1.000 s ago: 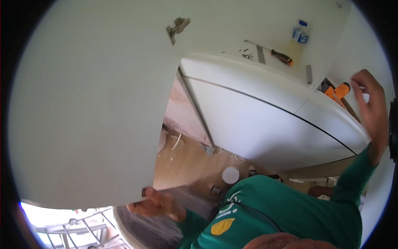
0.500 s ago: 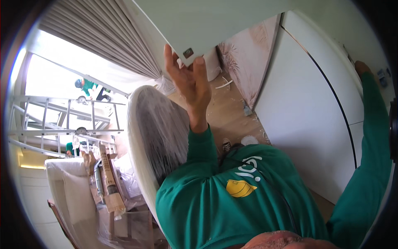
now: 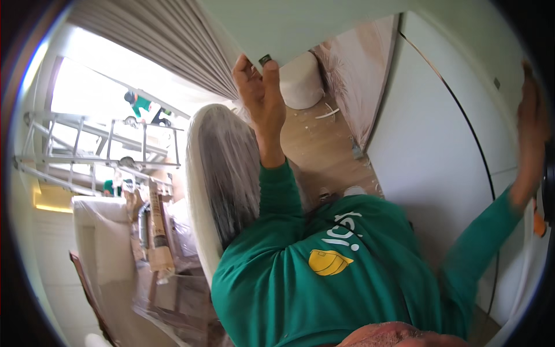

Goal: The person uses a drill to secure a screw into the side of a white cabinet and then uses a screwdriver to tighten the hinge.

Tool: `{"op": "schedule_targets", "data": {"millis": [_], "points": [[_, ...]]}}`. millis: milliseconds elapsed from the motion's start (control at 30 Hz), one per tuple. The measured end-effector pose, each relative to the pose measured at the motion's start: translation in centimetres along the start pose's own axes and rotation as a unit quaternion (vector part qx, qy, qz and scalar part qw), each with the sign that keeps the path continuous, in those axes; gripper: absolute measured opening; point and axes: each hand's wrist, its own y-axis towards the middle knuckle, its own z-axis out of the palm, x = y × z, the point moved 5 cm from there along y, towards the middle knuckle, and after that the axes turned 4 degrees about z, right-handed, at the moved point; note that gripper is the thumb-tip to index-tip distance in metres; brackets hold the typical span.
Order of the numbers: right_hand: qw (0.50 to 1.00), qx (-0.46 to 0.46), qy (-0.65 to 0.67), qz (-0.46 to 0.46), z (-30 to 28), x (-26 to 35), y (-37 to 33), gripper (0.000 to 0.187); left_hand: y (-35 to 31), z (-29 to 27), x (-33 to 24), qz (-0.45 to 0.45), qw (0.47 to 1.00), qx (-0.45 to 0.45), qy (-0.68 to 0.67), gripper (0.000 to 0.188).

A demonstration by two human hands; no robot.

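Overhead hangs a pale grey-green flat panel [image 3: 289,29] with a small dark square fitting [image 3: 265,60] near its lower corner. My left hand [image 3: 263,104] grips the panel at that corner, thumb just under the fitting and fingers on the far edge. Raised at the far right, my right hand [image 3: 533,113] is slightly blurred, its fingers stretched out and laid along a pale upright surface. Nothing shows in it. Tall white doors [image 3: 430,133] with a dark gap between them stand between my two arms.
A plastic-wrapped chair [image 3: 225,162] stands close on my left. Beyond it are a metal ladder [image 3: 98,147], a covered armchair [image 3: 104,243] and a long cardboard box [image 3: 157,225]. A co-worker [image 3: 141,105] in green is at the far left. Scraps lie on the wooden floor [image 3: 315,136].
My right arm has bent at the elbow, and the hand has moved off the door's edge, with its fingers now extended. The left hand keeps its hold; the panel's corner sits higher in the picture.
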Motion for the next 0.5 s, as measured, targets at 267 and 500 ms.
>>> {"op": "schedule_targets", "data": {"millis": [267,500], "points": [[0.939,0.185,0.280,-0.070,0.7,22.0,-9.3,0.034,0.7,0.9,-0.2,-0.061,0.996,0.058,-0.025,0.034],[0.934,0.236,0.253,-0.085,0.8,23.3,-10.8,0.037,-0.3,1.4,-0.3,-0.044,0.997,0.061,0.001,0.031]]}}
